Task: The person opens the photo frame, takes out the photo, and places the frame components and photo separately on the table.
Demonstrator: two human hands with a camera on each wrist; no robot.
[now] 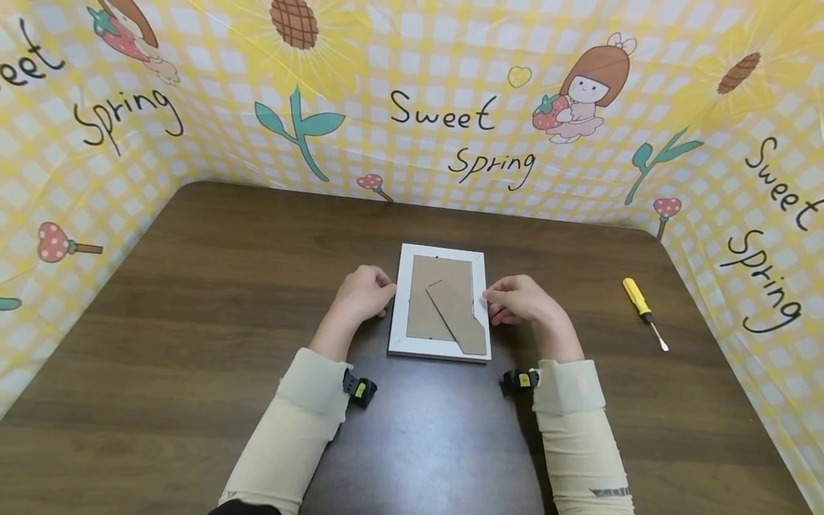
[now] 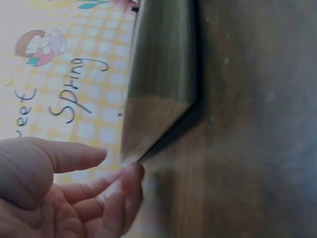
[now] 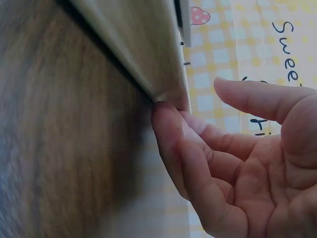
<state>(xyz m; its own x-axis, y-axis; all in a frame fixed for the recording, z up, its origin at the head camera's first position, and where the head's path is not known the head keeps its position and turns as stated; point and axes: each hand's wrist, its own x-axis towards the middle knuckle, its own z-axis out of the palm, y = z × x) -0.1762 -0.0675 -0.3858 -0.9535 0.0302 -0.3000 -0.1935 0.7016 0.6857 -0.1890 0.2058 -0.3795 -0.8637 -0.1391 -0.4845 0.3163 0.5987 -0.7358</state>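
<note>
A white picture frame (image 1: 478,268) lies face down on the table, its brown backing board (image 1: 421,300) and folded stand leg (image 1: 465,323) facing up. My left hand (image 1: 363,293) is at the frame's left side, fingertips right at its edge. Opposite it, my right hand (image 1: 523,299) has its fingertips at the right edge. In the left wrist view, the thumb stands apart from the frame while the fingers, loosely bent, meet a corner of its side (image 2: 161,74). The right wrist view likewise shows a raised thumb and bent fingers (image 3: 168,124) against the frame's side.
A screwdriver (image 1: 637,297) with a yellow and black handle lies to the right on the dark wooden table (image 1: 193,322). Yellow checked cloth (image 1: 212,136) with printed flowers and lettering surrounds the table at the back and sides. Each wrist wears a small black camera (image 1: 362,390).
</note>
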